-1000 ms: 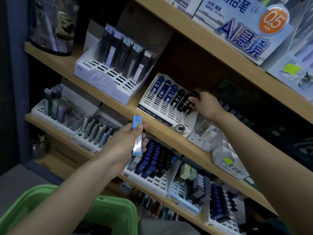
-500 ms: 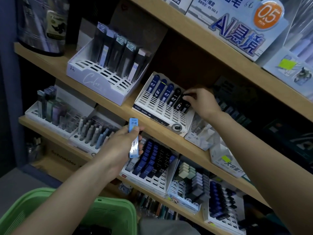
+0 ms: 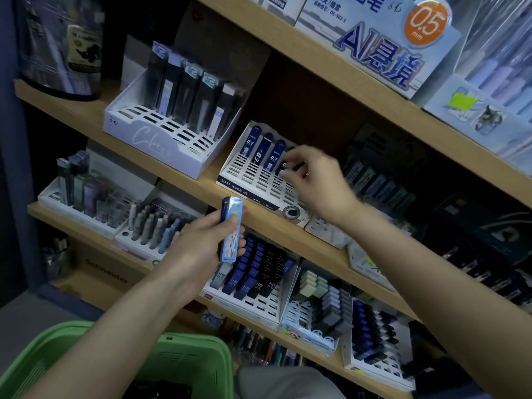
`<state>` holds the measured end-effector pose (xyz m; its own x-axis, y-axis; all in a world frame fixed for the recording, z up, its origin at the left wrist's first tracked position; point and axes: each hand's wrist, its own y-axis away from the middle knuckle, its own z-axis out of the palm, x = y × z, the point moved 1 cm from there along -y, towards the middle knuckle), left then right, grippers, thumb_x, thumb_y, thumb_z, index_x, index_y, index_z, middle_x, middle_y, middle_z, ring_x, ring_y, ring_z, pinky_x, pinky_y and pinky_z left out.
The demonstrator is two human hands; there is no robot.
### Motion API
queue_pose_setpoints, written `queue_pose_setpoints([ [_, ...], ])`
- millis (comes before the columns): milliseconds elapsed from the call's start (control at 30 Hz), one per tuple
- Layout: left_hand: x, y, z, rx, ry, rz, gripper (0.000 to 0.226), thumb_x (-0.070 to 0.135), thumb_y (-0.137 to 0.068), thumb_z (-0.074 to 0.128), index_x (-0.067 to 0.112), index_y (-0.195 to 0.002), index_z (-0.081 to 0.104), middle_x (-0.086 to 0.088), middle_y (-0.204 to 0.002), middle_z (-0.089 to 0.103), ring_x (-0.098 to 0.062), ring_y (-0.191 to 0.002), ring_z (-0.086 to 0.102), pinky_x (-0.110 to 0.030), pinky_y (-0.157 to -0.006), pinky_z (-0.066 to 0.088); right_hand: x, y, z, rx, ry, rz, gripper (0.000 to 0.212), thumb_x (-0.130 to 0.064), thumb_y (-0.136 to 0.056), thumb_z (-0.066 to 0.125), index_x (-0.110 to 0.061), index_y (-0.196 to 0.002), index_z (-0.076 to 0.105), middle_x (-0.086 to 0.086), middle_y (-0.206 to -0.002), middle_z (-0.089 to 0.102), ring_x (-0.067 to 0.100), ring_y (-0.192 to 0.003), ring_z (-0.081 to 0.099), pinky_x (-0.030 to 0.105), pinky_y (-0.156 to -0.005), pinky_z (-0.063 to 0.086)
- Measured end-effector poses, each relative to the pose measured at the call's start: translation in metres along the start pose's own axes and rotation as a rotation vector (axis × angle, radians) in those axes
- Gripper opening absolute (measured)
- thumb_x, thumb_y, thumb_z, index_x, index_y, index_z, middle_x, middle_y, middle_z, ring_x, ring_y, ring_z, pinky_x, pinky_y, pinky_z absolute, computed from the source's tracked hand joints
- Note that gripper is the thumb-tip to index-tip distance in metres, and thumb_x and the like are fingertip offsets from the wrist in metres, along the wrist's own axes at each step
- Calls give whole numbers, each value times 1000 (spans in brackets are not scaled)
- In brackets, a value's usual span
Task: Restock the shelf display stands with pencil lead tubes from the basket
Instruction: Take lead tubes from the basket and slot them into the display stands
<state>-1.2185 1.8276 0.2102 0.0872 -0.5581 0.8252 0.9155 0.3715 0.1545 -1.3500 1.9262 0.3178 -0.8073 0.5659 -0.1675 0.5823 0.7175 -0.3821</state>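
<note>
- Left hand (image 3: 198, 249): raised before the middle shelf's front edge, fingers and thumb wrapped round a light-blue pencil lead tube (image 3: 232, 228) held upright; a darker tube edge shows just behind it.
- Right hand (image 3: 316, 182): over the right part of the white slotted display stand (image 3: 253, 180) marked S1357, fingers bent down at the black lead tubes (image 3: 285, 165) standing there. Motion blur hides whether they pinch one; cannot tell.
- In the same stand, back row, left of the hand: three blue 0.3 lead tubes (image 3: 266, 152), leaning back. The front slots in view are unfilled; the hand hides the right-hand columns.
- Green basket (image 3: 195, 361): bottom left, below the left forearm; contents dark and unreadable.
- Middle shelf (image 3: 86, 116), wooden, left of S1357: a larger white stand (image 3: 155, 139) with tall dark lead cases (image 3: 187, 90) along its back row.
- Lower shelf, behind the left hand: a white stand (image 3: 259, 306) of blue and black HB 0.5 tubes (image 3: 253, 272), its upper left corner hidden by the hand and the held tube.
- Beside it to the left, a stand of grey-blue pens (image 3: 155, 228); to the right, a stand of erasers (image 3: 313, 286).
- Top shelf: a boxed display printed 0.5 mm (image 3: 383, 61).
</note>
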Motion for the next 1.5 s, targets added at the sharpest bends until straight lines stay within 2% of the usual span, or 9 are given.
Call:
queue_pose_setpoints([
  [167,-4,7,1,-10,-313,231,19,12,-94,54,26,-93,66,6,-83,69,-2,-70,63,-11,-60,49,-35,43,27,-370,-490,181,13,-23,-89,63,-16,-100,61,-4,-84,64,16,-74,66,31,-72,59],
  [333,-6,12,3,-45,-429,312,16,21,-96,50,21,-95,66,4,-79,66,1,-62,60,-10,-55,45,-35,54,19,-268,-587,168,14,-9,-84,69,-18,-78,60,0,-73,65,13,-68,67,27,-68,58],
  [500,-10,11,5,-113,-144,15,43,44,-95,36,9,-89,61,-3,-61,57,-13,-45,46,-24,-46,40,-37,70,1,-132,-755,92,19,0,-85,65,-17,-79,57,-1,-67,65,5,-58,64,15,-56,50],
  [733,-8,23,4,-95,169,63,14,19,-77,60,9,-86,58,2,-64,58,-7,-49,44,-17,-46,42,-28,99,-12,-22,-433,-174,17,2,-80,70,-6,-95,67,2,-94,62,3,-84,58,15,-74,52],
  [867,-12,33,13,-11,26,167,3,12,-89,56,12,-89,59,3,-66,52,-7,-54,46,-20,-56,43,-24,118,-16,-174,-538,35,35,-4,-78,74,-25,-103,60,-12,-103,62,2,-89,63,24,-81,56],
  [1000,-19,41,32,10,-85,221,5,14,-90,57,14,-85,58,0,-61,48,-10,-56,44,-27,-65,40,-15,138,-20,-122,-789,216,29,-21,-75,73,-28,-100,61,0,-98,68,15,-86,68,36,-78,58],
  [1133,-29,45,54,-55,-196,189,7,19,-91,57,14,-89,61,2,-58,50,-11,-56,45,-30,-66,38,-1,153,-32,6,-968,248,15,-8,-91,57,-18,-100,65,-2,-88,69,10,-78,67,22,-71,56],
  [1333,-41,41,87,-70,-111,5,29,11,-101,36,8,-106,64,-3,-72,53,-12,-52,48,-22,-50,42,59,158,-78,383,-602,316,10,-11,-94,56,-16,-102,61,-2,-85,66,12,-74,66,22,-71,56],
  [1500,-49,44,103,-82,-186,8,23,12,-101,39,16,-98,60,-1,-68,51,-12,-54,49,-29,-62,43,119,152,-106,440,-140,339,13,-17,-95,56,-16,-106,62,-1,-85,65,11,-77,64,28,-77,54],
])
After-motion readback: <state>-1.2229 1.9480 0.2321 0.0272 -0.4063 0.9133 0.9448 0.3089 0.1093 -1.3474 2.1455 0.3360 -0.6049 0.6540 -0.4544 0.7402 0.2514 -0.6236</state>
